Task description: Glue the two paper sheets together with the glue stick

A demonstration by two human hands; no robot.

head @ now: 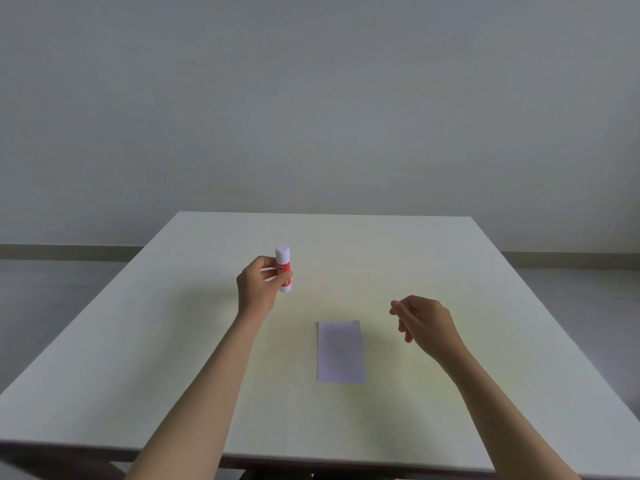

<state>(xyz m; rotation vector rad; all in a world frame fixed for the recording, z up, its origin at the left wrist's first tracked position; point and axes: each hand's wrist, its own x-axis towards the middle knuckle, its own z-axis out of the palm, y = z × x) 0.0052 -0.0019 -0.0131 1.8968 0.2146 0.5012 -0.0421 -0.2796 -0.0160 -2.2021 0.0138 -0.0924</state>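
A red and white glue stick (283, 263) with its white cap on stands upright in my left hand (259, 285), held by the fingertips above the table's middle left. A white rectangular paper sheet (340, 351) lies flat on the table in front of me; it looks like one piece, and I cannot tell whether a second sheet lies under it. My right hand (424, 323) hovers to the right of the paper, fingers loosely curled, holding nothing.
The pale square table (138, 358) fills the lower view, its near edge at the bottom. Beyond its far edge are a grey floor and a plain wall.
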